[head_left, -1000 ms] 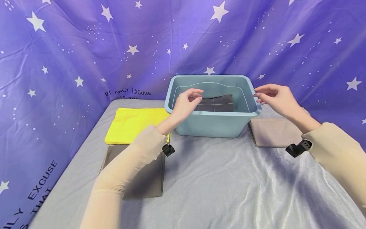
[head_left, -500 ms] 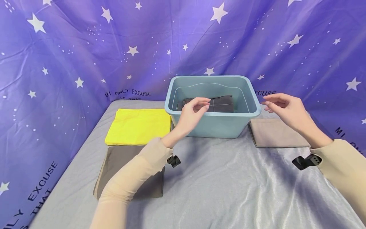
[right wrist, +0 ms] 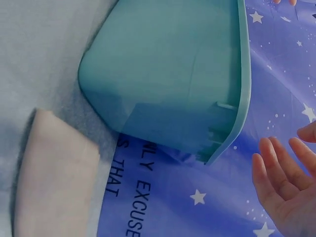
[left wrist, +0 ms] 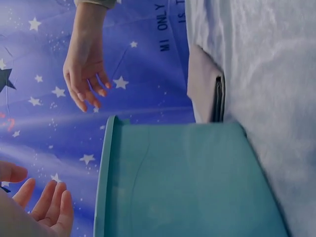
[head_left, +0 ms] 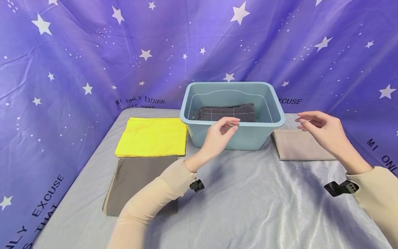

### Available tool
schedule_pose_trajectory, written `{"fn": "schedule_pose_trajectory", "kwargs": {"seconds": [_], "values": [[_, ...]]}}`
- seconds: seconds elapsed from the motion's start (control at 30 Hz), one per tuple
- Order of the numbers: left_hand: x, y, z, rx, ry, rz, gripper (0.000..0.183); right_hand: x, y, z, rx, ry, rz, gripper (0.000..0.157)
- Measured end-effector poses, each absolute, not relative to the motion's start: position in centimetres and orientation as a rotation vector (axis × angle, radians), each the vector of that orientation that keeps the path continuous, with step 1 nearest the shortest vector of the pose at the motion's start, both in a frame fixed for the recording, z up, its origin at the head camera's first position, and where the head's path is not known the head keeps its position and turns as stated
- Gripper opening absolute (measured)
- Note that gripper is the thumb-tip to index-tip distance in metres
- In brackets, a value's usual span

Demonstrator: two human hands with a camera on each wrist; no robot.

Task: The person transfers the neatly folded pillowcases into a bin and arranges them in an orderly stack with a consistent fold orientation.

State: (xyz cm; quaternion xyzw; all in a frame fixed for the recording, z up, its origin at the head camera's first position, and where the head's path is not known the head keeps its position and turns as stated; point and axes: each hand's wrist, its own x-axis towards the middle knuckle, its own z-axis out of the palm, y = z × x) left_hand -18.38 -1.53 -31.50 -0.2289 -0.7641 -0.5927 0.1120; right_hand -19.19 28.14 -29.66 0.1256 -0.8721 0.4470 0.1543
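Note:
A blue-green plastic bin (head_left: 230, 136) stands at the back of the bed-like surface, with a folded dark checked cloth (head_left: 239, 112) lying inside it. My left hand (head_left: 219, 136) hovers in front of the bin's near wall, fingers loosely bent, holding nothing. To the right of the bin my right hand (head_left: 324, 129) hangs in the air over a folded taupe cloth (head_left: 298, 147), its fingers relaxed and nothing in them. In the right wrist view the right hand (right wrist: 289, 182) is apart from the bin's rim (right wrist: 244, 89). The left wrist view shows both hands beside the bin (left wrist: 182, 177).
A folded yellow cloth (head_left: 152, 136) lies left of the bin. In front of it is a folded dark grey-brown cloth (head_left: 133, 183), partly covered by my left sleeve (head_left: 158, 190). A purple star-printed curtain (head_left: 155, 34) hangs behind and at the sides.
Both hands have drawn back toward me and to the right, the left away from over the bin and the right away from its rim. The bin and cloths have stayed in place.

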Motion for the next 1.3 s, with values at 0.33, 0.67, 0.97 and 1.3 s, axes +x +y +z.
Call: {"fn": "schedule_pose_trajectory", "kwargs": {"seconds": [0.33,0.67,0.97,1.3], "values": [[-17.2,0.1,-33.2,-0.748,-2.267,-1.783,0.025,-18.8,29.5,-31.4,0.358,-2.427,1.345,0.035],[-16.4,1.2,-34.3,-0.740,-2.304,-1.843,0.025,-18.2,30.9,-32.8,0.408,-2.360,1.427,0.040],[-15.2,2.5,-34.8,-0.681,-2.351,-1.899,0.025,-17.5,31.9,-33.9,0.382,-2.382,1.427,0.038],[-15.3,4.5,-37.7,-0.677,-2.346,-1.837,0.025,-17.0,32.9,-35.4,0.386,-2.472,1.394,0.042]]}}
